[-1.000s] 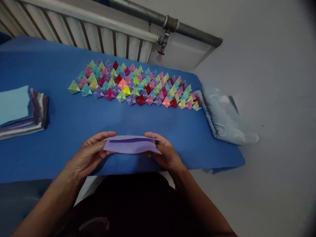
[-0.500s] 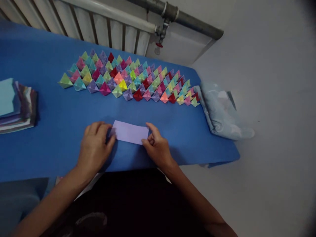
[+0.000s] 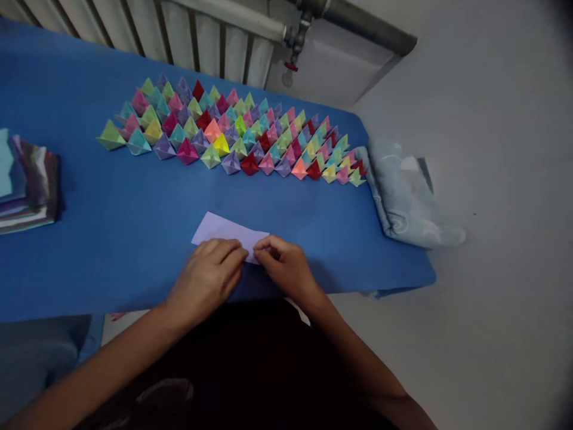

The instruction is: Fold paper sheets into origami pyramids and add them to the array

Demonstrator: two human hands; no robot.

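the left hand [image 3: 210, 275] and right hand [image 3: 289, 269] meet at a folded strip of lilac paper [image 3: 219, 229] lying on the near part of the table, in front of the person's dark garment [image 3: 246, 370]. the right hand grasps the strip's right end, thumb and forefinger drawn together in a pinch, the other fingers curled in. the left hand's fingers, bunched and bent, touch the near edge, their tips just beside the right hand; whether they pinch the strip or only press it, one cannot tell. the strip's left end lies uncovered, slanting up and away.

beyond it, small folded paper pieces [image 3: 230, 134] in many colours stand in close, overlapping rows. at far left, partly cut off, is a stack of coloured paper [image 3: 31, 191], light blue uppermost. a folded grey-blue cloth [image 3: 398, 197] rests at the right end of the blue table covering [image 3: 134, 239]. behind are a pale radiator [image 3: 179, 42], a metal pipe [image 3: 371, 27], a red-handled valve [image 3: 292, 65] and a plain wall [image 3: 492, 149].
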